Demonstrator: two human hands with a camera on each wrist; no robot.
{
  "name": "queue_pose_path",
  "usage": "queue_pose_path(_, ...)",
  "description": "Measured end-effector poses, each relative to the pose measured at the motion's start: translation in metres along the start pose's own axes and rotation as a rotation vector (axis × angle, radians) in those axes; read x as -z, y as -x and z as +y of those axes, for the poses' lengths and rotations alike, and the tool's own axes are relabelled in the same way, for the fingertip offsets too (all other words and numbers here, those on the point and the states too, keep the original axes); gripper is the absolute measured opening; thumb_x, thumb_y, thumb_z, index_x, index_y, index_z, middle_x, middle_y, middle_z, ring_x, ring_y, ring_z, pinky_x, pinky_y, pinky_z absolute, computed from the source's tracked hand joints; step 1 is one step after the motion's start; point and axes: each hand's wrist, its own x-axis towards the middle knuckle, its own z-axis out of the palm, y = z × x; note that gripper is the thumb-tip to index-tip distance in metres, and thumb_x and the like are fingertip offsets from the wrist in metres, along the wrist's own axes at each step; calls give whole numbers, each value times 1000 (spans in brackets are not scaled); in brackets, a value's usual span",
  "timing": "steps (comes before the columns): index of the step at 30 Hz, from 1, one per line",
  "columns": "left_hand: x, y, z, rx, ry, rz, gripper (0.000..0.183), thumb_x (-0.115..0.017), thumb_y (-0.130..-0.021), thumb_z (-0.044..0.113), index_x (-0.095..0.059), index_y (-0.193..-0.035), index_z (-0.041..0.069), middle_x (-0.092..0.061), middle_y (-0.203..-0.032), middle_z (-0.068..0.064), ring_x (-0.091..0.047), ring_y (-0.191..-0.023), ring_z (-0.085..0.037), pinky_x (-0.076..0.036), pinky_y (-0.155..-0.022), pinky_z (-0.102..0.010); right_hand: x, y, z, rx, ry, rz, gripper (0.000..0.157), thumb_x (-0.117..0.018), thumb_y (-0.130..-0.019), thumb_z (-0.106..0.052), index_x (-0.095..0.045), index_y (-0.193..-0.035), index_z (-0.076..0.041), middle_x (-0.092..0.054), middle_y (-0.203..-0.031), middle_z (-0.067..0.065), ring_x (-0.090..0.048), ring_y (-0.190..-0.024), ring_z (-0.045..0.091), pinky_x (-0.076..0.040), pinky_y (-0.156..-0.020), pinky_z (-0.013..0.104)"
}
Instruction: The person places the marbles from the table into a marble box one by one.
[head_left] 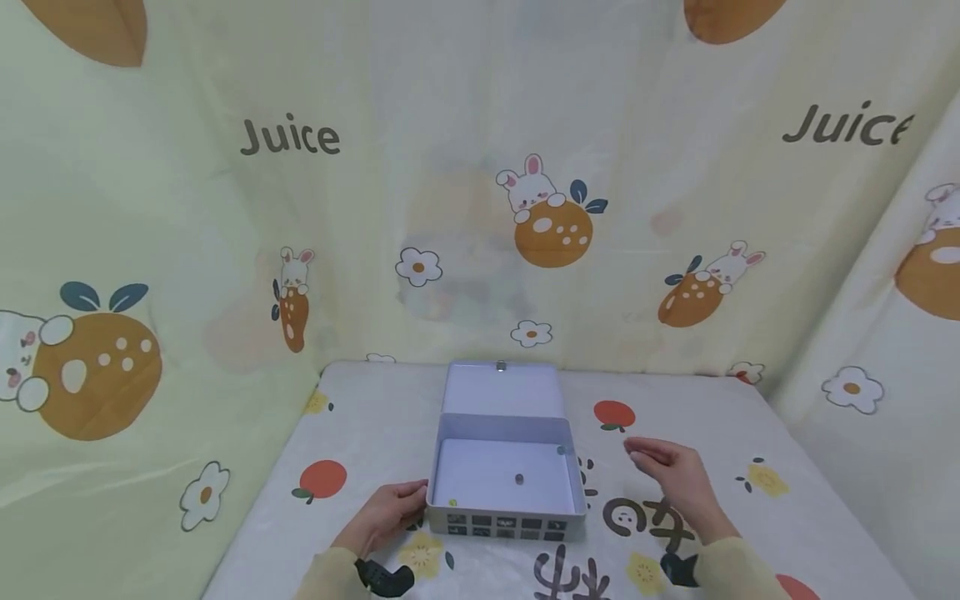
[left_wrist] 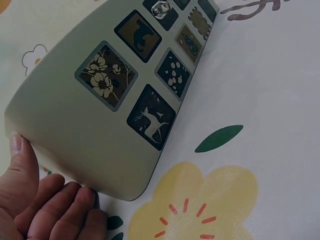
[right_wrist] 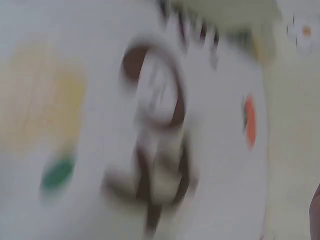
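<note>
A pale rectangular box (head_left: 442,523), its hinged lid (head_left: 502,390) raised at the back, stands on the table with rows of small pictures on its front. Inside are a dark small bead-like ball (head_left: 519,479), a greenish one (head_left: 560,450) at the right and a yellow one (head_left: 452,503) at the front left. My left hand (head_left: 390,510) rests against the box's left side, thumb at its corner in the left wrist view. Right of the box, my right hand (head_left: 678,477) is raised, fingertips and thumb close together; whether anything small sits between them is hidden.
A printed cloth (head_left: 525,571) with fruit, flowers and dark lettering covers the table. Behind and at both sides hang curtains (head_left: 360,208) with rabbit and orange prints. The right wrist view is blurred, mostly showing the cloth.
</note>
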Motion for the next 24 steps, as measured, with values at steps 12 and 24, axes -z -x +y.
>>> queue_pose_path(12, 0, 0, 0, 7, -21, 11, 51, -61, -104, 26, -53, -146, -2, -51, -152, -24, -49, -142, -40, -51, -112, -50, 111, 40, 94, -256, 182, 72, 56, -70, -98, -33, -59, -140, 2, -72, -129, 16, -51, -79, -26, -66, -85, 36)
queue_pose_path(24, 0, 1, 2, 17, -6, 8, 52, -61, -104, 25, -51, -147, -3, -50, -152, -25, -49, -142, -40, -49, -114, -51, 103, 43, 129, -401, 58, 41, 57, -72, -96, -21, -52, -144, 3, -69, -131, 20, -69, -120, 32, -65, -89, 43)
